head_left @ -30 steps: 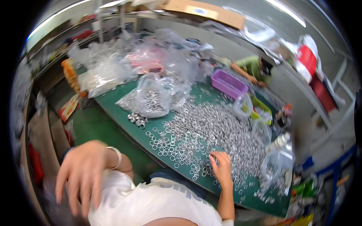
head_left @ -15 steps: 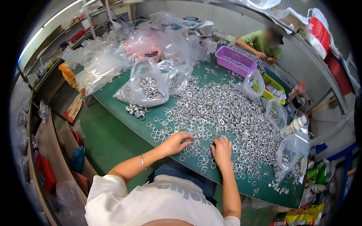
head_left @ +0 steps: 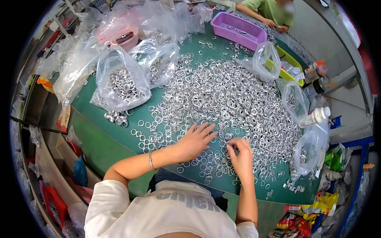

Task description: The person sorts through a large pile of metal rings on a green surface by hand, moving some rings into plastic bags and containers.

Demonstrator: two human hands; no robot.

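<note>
A large heap of small silver metal rings (head_left: pixel 226 93) spreads over the green table (head_left: pixel 119 137), thinning to loose rings at the near edge. My left hand (head_left: pixel 194 142), with a bangle on its wrist, is over the near side of the heap, palm down and fingers spread, nothing seen in it. Just to its right, my right hand (head_left: pixel 241 156) is over the near rings with thumb and fingers curled together. Whatever lies between those fingertips is too small and blurred to make out.
A clear bag of rings (head_left: pixel 123 83) stands at the left, before a pink bowl (head_left: pixel 127 39) and more plastic bags. A purple basket (head_left: pixel 238 33) and a yellow-green tray (head_left: pixel 291 65) sit at the far right, near a white bottle (head_left: pixel 317 117). Another person (head_left: pixel 270 14) works across the table.
The whole view has shifted. My left hand, curled before, has opened with its fingers spread and reaches farther over the rings. My right hand's fingers have curled in toward the thumb.
</note>
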